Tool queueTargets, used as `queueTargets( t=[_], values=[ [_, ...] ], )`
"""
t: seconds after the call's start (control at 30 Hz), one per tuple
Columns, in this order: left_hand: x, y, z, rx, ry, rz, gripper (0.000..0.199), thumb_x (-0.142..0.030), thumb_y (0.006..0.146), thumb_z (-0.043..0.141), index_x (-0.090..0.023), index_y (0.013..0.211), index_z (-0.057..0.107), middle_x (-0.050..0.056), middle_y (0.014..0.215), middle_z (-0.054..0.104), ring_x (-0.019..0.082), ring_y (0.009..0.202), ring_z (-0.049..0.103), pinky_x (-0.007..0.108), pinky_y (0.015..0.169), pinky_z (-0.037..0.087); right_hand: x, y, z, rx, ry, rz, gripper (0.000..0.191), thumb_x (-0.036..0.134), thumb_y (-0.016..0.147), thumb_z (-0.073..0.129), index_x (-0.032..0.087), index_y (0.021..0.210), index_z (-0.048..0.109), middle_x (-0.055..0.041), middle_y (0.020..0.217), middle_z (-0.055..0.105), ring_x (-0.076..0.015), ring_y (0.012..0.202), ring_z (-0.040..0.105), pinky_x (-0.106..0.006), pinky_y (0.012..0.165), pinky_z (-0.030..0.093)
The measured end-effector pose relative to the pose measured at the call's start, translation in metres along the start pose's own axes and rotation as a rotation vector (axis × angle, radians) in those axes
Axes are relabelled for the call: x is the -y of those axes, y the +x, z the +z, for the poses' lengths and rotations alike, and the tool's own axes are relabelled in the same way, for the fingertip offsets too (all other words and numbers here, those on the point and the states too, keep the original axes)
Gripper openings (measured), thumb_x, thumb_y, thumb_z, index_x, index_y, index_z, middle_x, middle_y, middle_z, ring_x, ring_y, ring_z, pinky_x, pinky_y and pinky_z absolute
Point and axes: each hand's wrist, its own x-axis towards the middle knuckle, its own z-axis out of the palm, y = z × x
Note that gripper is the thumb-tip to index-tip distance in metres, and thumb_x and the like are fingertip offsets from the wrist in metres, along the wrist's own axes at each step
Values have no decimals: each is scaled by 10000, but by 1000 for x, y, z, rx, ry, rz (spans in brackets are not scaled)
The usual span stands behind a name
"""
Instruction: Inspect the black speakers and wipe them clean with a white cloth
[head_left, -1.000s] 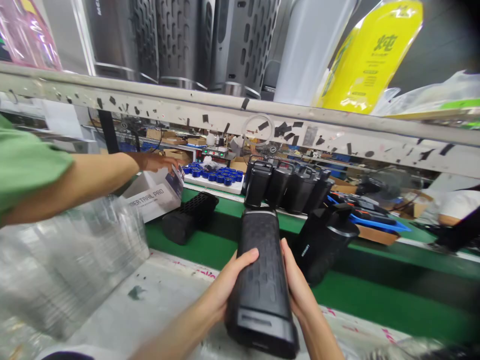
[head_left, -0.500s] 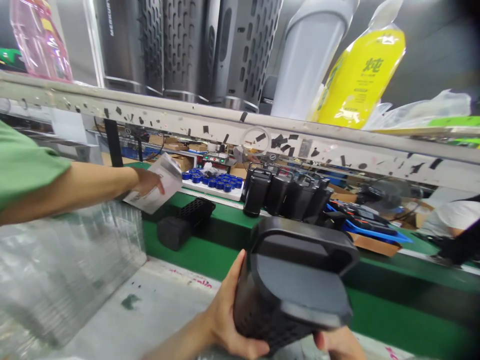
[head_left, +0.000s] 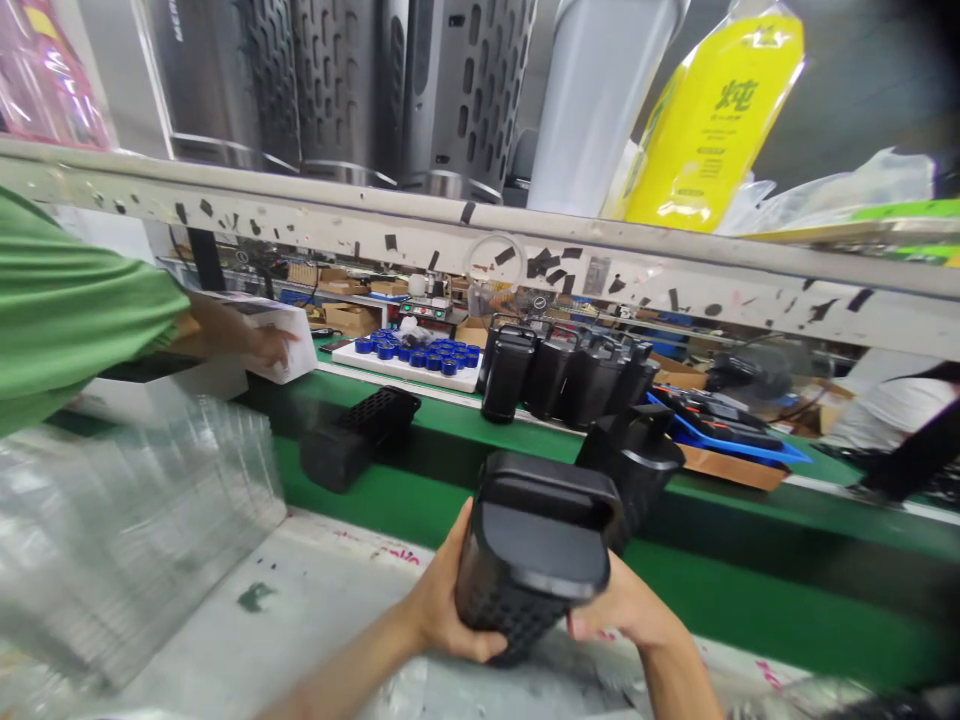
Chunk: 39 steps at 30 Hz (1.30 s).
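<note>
Between my two hands is a black perforated casing with a handle (head_left: 536,545), tilted so its flat handle end faces up toward me. My left hand (head_left: 442,605) wraps around its left side, thumb low on the perforated wall. At the lower right, my right hand (head_left: 615,605) grips the same casing, its fingers partly hidden behind it. A similar black casing (head_left: 637,465) stands just behind it on the green conveyor belt (head_left: 750,590). Another perforated casing (head_left: 360,435) lies on its side on the belt to the left.
At left, a co-worker's hand (head_left: 266,345) touches a white box (head_left: 296,345). Stacked clear plastic trays (head_left: 165,530) stand at lower left. Beyond the belt are blue round parts (head_left: 420,355), several upright black casings (head_left: 510,375) and a blue tray (head_left: 750,440). A shelf (head_left: 337,205) crosses overhead.
The held casing has shifted left and away from me, and more of my right hand shows. A second casing is now visible behind it. The co-worker's arm and white box have moved left.
</note>
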Motion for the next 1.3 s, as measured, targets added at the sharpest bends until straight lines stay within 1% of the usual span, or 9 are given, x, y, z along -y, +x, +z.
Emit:
queueTargets(
  t=[0.13,0.37,0.57,0.67,0.73,0.9,1.03,1.17,1.3],
  values=[
    [4,7,4,52,48,71,1207,-561,480,887,-156,1477,341,201,1384,559,441,1373,447,577,1175,304,-10,8,1,25,48,-6,598,481,477,973,195,953,752,-82,1182,686,-306,1149,606,-437,1061,419],
    [5,8,3,104,135,160,1132,-533,619,802,-133,1511,231,220,1446,479,425,1367,454,553,1187,290,-4,5,4,34,57,-44,805,524,569,948,225,1256,653,-91,1262,656,-317,1236,565,-456,1097,385],
    [2,10,2,115,193,174,1142,-448,693,789,-136,1557,111,225,1553,368,387,1435,383,537,1218,237,18,-1,25,-81,-140,-220,1176,645,737,818,347,1582,57,-70,1567,351,-249,1395,410,-403,1158,335],
    [0,11,2,115,206,183,1172,-452,713,783,-146,1572,46,213,1600,303,367,1476,324,507,1238,202,22,2,41,-276,-358,-235,1045,689,867,645,312,1589,-9,-66,1593,296,-227,1426,366,-404,1192,291],
    [-1,11,2,115,208,181,1185,-461,730,774,-150,1577,7,201,1612,286,357,1491,302,490,1246,191,23,4,48,-356,-417,-230,953,719,917,516,286,1604,18,-9,1640,168,-193,1500,192,-374,1242,144],
    [6,10,2,111,191,169,1222,-459,705,795,-162,1582,-2,192,1603,313,372,1476,327,514,1240,213,24,3,50,-395,-453,-178,915,763,927,409,310,1611,4,74,1647,68,-165,1524,28,-387,1243,-43],
    [12,11,2,99,154,137,1272,-448,653,828,-182,1584,3,184,1606,312,389,1471,331,538,1237,226,26,-2,41,-356,-418,-131,840,748,942,427,363,1603,79,63,1643,114,-216,1520,103,-485,1250,50],
    [6,21,6,37,110,67,1200,-446,715,808,-218,1587,16,128,1661,207,343,1531,212,489,1272,160,39,-14,26,-449,-325,-183,746,778,906,460,340,1508,413,-34,1576,351,-310,1417,383,-564,1170,317],
    [-1,49,12,-49,43,-39,1142,-456,764,778,-208,1587,27,110,1677,159,303,1541,205,447,1278,183,62,-36,8,-559,-283,-378,443,677,906,594,359,1195,701,-16,1383,585,-261,1240,586,-328,919,593]
  ],
)
